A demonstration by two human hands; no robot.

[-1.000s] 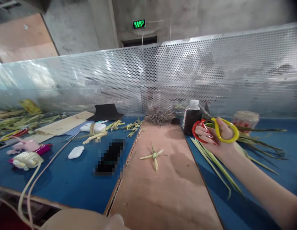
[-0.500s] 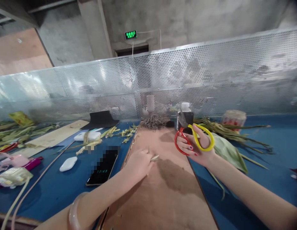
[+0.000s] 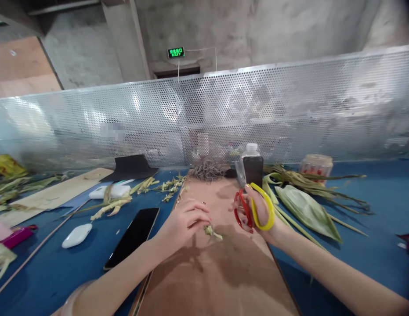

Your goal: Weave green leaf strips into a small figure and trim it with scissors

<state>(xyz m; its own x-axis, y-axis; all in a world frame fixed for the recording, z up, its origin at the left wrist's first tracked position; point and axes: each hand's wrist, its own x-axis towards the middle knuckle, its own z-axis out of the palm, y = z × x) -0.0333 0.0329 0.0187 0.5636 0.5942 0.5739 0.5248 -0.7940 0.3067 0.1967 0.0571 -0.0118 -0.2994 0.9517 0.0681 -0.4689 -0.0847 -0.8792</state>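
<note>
My left hand is over the wooden board, palm down, fingers closed on a small pale-green knotted piece of plant leaf with a short whitish end sticking out. To the right, my right hand has its fingers through a pair of scissors with one red and one yellow handle. The blades point up and away, partly hidden by the hand. Behind them stands a dark bottle with a white cap. A broad green leaf lies beside my right wrist.
A heap of grey cord sits at the board's far end. A black phone, a white case and leaf scraps lie left on the blue table. Dried strips and a jar are right. A perforated metal screen stands behind.
My left hand has lifted and turned, bringing the small leaf piece into clearer view. My right hand has turned and moved slightly lower with the scissors. The phone's screen has gone dark.
</note>
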